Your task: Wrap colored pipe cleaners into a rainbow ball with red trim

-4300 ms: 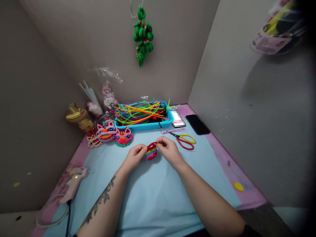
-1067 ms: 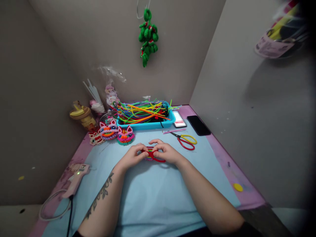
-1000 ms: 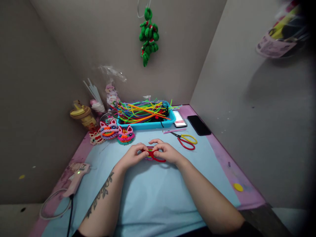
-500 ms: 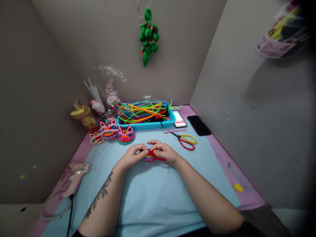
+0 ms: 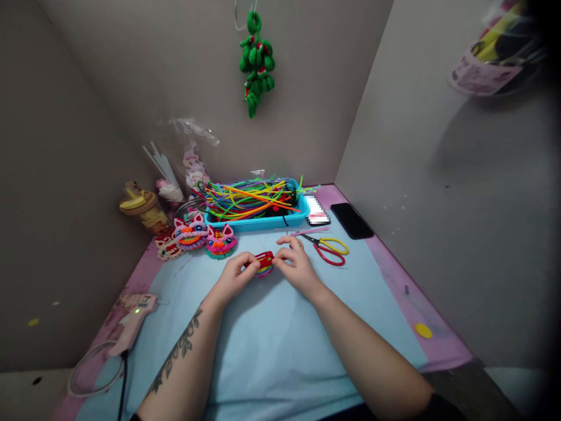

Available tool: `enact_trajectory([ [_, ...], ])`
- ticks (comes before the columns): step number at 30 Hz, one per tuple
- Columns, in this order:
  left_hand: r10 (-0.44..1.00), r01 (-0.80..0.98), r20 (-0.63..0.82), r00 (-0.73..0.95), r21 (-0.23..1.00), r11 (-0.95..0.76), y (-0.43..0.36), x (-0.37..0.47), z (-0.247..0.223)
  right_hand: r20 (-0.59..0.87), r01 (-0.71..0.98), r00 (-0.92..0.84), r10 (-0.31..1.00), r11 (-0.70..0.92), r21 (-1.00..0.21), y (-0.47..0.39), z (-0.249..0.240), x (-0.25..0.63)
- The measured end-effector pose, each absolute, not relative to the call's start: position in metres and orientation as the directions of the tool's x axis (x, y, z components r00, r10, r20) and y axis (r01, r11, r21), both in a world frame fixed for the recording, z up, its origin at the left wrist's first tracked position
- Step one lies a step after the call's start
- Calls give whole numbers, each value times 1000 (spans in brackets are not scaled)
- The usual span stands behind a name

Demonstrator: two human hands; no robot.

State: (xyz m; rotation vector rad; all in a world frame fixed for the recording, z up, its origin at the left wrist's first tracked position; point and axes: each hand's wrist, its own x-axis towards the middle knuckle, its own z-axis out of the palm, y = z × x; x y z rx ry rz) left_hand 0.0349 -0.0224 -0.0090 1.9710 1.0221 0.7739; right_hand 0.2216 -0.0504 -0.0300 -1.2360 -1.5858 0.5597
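A small craft piece [image 5: 265,264], red on top with rainbow-coloured rows below, is held above the blue cloth. My left hand [image 5: 239,275] pinches its left side between thumb and fingers. At its right edge, my right hand [image 5: 298,266] has thumb and index finger pressed together against the red part, with the other fingers raised. The side of the piece facing down is hidden. Finished-looking animal faces, one pink [image 5: 221,241] and one purple and orange [image 5: 190,232], lie beyond my left hand.
A blue tray [image 5: 258,223] of colourful pipe cleaners stands at the back. Scissors [image 5: 328,255] and a black phone [image 5: 352,221] lie to the right. A pink glue gun [image 5: 134,324] with a cord is at left. A cup [image 5: 146,209] stands back left.
My right hand has opened out slightly and shifted right, uncovering more of the red part. The red strip that stuck out under my right hand no longer shows there. The view has shifted slightly.
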Motion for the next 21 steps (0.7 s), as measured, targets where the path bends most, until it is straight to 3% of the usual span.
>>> enact_trajectory([
  [5, 855, 382, 119, 504, 858, -345, -20, 33, -10, 298, 409, 27, 954, 262, -874, -43, -34, 232],
  [9, 850, 378, 99, 517, 865, -331, -20, 33, -11, 333, 420, 27, 942, 292, -859, -43, -33, 232],
  [13, 822, 382, 80, 564, 857, -345, -22, 33, -9, 369, 440, -102, 924, 375, -816, -46, -30, 231],
  [21, 798, 383, 110, 593, 833, -399, -24, 33, -3, 278, 481, -267, 923, 377, -791, -46, -32, 227],
])
